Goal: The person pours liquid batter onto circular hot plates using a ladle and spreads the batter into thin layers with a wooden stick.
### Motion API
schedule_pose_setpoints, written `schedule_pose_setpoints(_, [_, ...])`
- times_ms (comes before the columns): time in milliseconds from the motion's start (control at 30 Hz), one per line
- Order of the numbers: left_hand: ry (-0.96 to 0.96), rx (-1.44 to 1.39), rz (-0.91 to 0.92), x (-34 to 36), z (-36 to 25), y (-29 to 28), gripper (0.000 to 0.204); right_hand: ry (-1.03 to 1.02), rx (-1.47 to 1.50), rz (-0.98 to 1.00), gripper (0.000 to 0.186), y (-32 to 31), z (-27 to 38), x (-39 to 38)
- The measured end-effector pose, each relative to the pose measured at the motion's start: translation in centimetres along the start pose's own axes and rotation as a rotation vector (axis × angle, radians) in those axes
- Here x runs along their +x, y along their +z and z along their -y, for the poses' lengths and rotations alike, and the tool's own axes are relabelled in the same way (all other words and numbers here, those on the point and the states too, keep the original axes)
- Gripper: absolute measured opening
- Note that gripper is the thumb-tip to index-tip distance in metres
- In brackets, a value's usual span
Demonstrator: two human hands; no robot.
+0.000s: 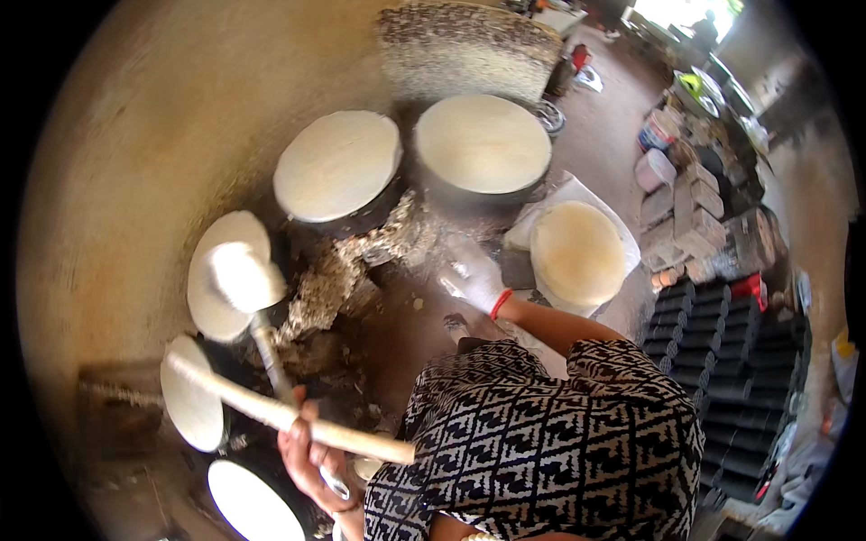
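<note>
My left hand (pixel 309 455) grips a pale wooden stick (pixel 244 403), held aslant across the front. The same fingers appear to hold the handle of a ladle-like tool with a round, shiny white head (pixel 245 276). That head hangs over a round griddle with a pale sheet (pixel 212 298) on it, blurred by motion. My right hand (pixel 475 279), white as if gloved or coated, reaches forward with fingers spread and nothing visible in them. A red band circles its wrist. Beside it lies a round stack of pale flatbreads (pixel 579 252) on a white sheet (pixel 622 236).
More griddles with pale sheets curve around me: far left (pixel 338 165), far middle (pixel 483 142), left (pixel 192 394) and near left (pixel 255 502). Crumbly rubble (pixel 329 293) lies between them. To the right stand bricks (pixel 699 221), a pink bucket (pixel 654 169) and stacked dark roof tiles (pixel 722 361).
</note>
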State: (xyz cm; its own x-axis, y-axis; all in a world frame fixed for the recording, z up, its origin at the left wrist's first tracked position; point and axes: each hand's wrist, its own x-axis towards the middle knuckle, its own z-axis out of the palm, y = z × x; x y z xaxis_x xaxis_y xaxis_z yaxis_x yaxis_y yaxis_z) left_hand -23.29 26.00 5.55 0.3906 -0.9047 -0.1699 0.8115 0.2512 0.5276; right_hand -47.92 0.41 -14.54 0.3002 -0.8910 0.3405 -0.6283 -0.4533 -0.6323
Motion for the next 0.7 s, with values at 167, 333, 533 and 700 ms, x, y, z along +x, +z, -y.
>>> schedule_pose_setpoints(167, [0.008,0.101,-0.274,3.1,-1.9,-0.5,0.030,0.335,-0.123,-0.412,0.065,-6.4,-14.1,4.3])
schedule_pose_setpoints(333, [-0.082,0.008,-0.466,2.0,-0.7,-0.1,0.028,0.699,-0.161,-0.414,0.073,-11.3,-24.6,13.2])
schedule_pose_setpoints(533, [-0.082,0.016,-0.542,1.3,0.4,1.5,0.028,0.697,-0.120,-0.311,0.068,-10.5,-23.8,18.1])
schedule_pose_setpoints(700, [-0.073,0.096,-0.593,3.0,3.3,5.9,0.030,0.714,0.098,-0.462,0.065,-12.2,-31.3,20.5])
